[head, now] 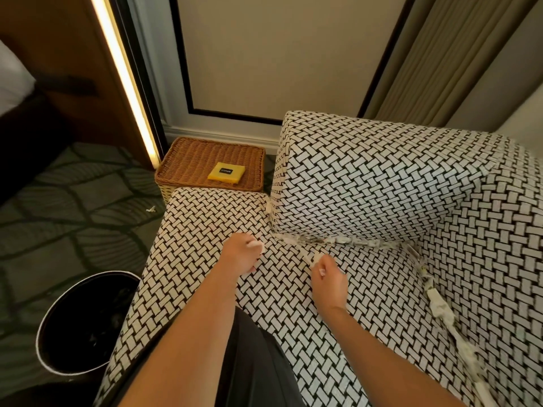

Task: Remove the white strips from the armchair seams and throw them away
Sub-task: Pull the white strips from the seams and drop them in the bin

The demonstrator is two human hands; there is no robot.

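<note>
The armchair (367, 183) has black-and-white woven-pattern fabric. White strips (346, 240) lie twisted along the seam between its seat and left arm, and more white strip (437, 301) runs down the seam at the right. My left hand (239, 255) rests on the seat cushion with its fingers curled round a small white wad. My right hand (329, 276) pinches the end of a white strip near the seam, just below the arm. A small white piece (268, 207) sticks out at the arm's front corner.
A black round waste bin (85, 321) stands on the carpet left of the seat. Behind it a wicker box (211, 167) carries a yellow pad (224, 172). A white scrap (151, 209) lies on the carpet. Wall and curtain rise behind the chair.
</note>
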